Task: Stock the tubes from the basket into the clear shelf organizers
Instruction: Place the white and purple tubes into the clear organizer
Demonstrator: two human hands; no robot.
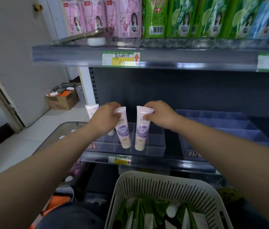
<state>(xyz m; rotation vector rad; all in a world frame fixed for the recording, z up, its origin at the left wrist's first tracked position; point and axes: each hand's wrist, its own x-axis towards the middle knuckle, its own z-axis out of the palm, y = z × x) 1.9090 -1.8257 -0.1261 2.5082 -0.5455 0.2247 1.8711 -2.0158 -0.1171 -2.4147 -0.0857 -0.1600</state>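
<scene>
At the shelf's (163,160) front edge, I hold two tubes cap-down in the clear organizer (157,147). My left hand (107,119) pinches the crimped top of the left tube (124,132), and my right hand (161,119) grips the right tube (142,129) the same way, fingers clenched on both. The left tube leans; the right stands nearly upright.

The risk, as I judge it, is in letting go. The leaning tube could slide along its divider or tip over the low front wall and drop toward the basket (163,180) below, which holds more stock. A nudge from either wrist could also shift the light organizer.

Open cells lie behind and right of the tubes, and a second organizer (229,123) sits farther right. The upper shelf (163,57) caps the room for lifting.
</scene>
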